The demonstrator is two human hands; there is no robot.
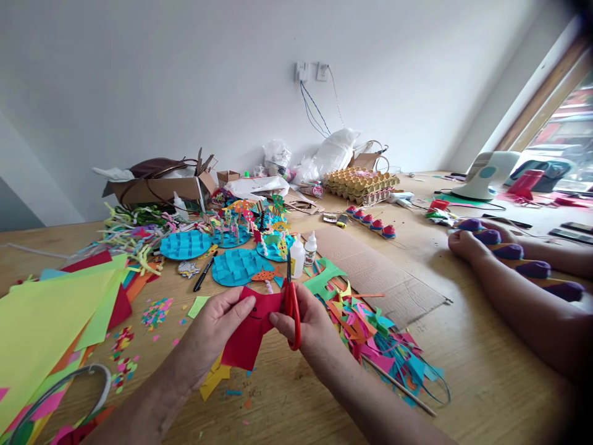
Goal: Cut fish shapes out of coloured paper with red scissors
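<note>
Between my two hands is a piece of red paper (245, 343) with small dark pen marks on it. My left hand (223, 321) pinches its left side between thumb and fingers. In my right hand (308, 318) are red-handled scissors (293, 309), blades pointing up and away from me; the right thumb also touches the paper's right edge. Just beyond the hands lie a round blue woven paper disc (241, 267) and an orange paper fish (266, 275). Two white glue bottles (297, 256) stand behind the scissors. Left of them rests a black pen (205, 272).
Colored paper sheets (55, 309) are stacked at left, with confetti bits (157, 313) beside them. Paper scraps (375, 327) and a cardboard sheet (370, 266) lie at right. Another person's hands (467, 247) hold a purple painted egg-carton strip (509, 252). Egg trays (361, 183) sit at the back.
</note>
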